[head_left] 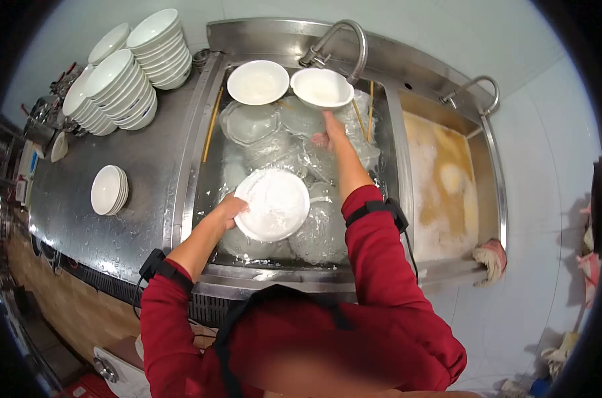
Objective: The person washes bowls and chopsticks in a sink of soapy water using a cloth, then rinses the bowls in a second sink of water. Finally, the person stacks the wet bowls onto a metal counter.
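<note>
My left hand grips the left rim of a white bowl, its thumb on the rim and its other fingers hidden beneath. This bowl is held low over the sink water, with water splashed inside it. My right hand is just in front of another white bowl, below the tap. Its thumb points up at that bowl's near side, apart from the other fingers, which are partly blurred by the water. A second white bowl rests beside it at the back of the sink. Several clear-looking bowls lie underwater.
Tall stacks of white bowls stand on the steel counter to the left, with a small bowl stack nearer me. Chopsticks lie in the sink. A second basin holds foamy brown water; a cloth hangs on its corner.
</note>
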The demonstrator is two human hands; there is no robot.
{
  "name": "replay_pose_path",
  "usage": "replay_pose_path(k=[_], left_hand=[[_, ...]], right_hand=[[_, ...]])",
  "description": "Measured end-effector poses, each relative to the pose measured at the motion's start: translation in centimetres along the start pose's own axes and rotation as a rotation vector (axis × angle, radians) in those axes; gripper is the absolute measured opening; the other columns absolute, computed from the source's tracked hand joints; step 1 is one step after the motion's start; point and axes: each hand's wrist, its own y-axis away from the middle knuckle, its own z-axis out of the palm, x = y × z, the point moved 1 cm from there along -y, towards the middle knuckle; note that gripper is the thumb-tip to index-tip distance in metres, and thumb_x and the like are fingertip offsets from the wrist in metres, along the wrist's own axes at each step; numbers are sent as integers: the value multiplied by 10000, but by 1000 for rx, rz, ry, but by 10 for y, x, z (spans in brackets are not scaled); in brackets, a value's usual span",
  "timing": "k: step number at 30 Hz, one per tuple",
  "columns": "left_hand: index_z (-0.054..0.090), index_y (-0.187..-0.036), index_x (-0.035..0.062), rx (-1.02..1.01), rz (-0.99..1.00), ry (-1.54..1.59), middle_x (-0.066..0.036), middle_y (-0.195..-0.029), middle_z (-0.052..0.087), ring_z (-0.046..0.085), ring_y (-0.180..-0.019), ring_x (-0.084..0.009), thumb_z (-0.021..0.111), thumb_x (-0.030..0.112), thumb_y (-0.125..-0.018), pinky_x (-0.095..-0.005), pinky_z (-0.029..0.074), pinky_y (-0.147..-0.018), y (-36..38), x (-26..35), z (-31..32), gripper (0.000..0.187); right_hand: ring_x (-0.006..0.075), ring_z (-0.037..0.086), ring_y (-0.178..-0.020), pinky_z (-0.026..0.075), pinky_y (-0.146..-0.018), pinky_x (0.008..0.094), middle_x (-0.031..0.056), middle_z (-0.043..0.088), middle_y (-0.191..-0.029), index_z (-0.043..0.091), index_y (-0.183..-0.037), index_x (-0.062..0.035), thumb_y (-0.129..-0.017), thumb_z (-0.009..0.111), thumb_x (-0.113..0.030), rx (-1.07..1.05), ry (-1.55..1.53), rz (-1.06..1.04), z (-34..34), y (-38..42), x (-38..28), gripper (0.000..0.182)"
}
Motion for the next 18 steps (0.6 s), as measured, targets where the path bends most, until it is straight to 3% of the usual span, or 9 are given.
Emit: replay_pose_path(k=[2,3,5,9,11,14,16,18], left_hand=[[493,-1144,-92,90,-32,-17,-221,-1029,588,619,-896,-349,462,-108,-682,-445,533,-748,8,-2,-9,464],[493,-1144,-92,106,-25,-8,-221,-1029,588,619,-896,-349,462,-108,-682,-445,533,-748,14,-3,-11,464],[506,-1106,-109,292,-19,-104,-224,-1002,588,622,-869,-354,476,-94,-679,-450,536,-686,26,-3,-16,429],[526,-1043,-137,429,123,-211,-224,-932,600,628,-799,-334,491,-64,-680,-422,529,-655,45,7,-17,371],[533,-1022,-143,502,117,-208,-226,-894,599,625,-765,-334,484,-57,-674,-418,518,-641,62,12,0,362],[530,-994,-160,366,113,-193,-206,-847,587,617,-744,-326,467,-63,-663,-435,502,-621,23,-18,-39,351],[530,-1008,-153,393,74,-194,-206,-877,587,614,-769,-327,446,-80,-682,-446,506,-633,17,-24,-38,344],[536,-1033,-135,406,40,-216,-209,-917,592,612,-801,-337,433,-90,-693,-451,507,-660,29,-13,-21,358]], right_hand=[[381,632,-635,515,-474,459,273,567,-969,346,-1254,31,-802,502,-560,-89,-323,-27,6,-7,7,761],[381,632,-635,515,-474,459,273,567,-969,346,-1254,31,-802,502,-560,-108,-316,-24,8,-6,8,761],[423,623,-629,521,-461,475,261,576,-909,391,-1173,104,-844,508,-444,16,-679,-235,9,-2,2,650],[411,632,-682,528,-484,464,266,557,-1024,391,-1191,81,-843,505,-411,-15,-710,-292,4,-5,-10,614],[375,635,-714,523,-488,455,250,533,-1086,363,-1247,16,-842,485,-387,-29,-370,-251,2,-16,-16,585],[380,648,-732,550,-496,448,278,565,-1003,361,-1206,83,-810,528,-236,-171,-209,-150,-10,-48,-6,536],[383,651,-745,552,-495,460,263,603,-878,462,-1103,108,-779,542,-184,24,-223,-201,-10,-40,3,444],[386,649,-762,547,-589,469,262,626,-817,554,-993,108,-742,545,-162,258,154,-374,-24,-20,4,369]])
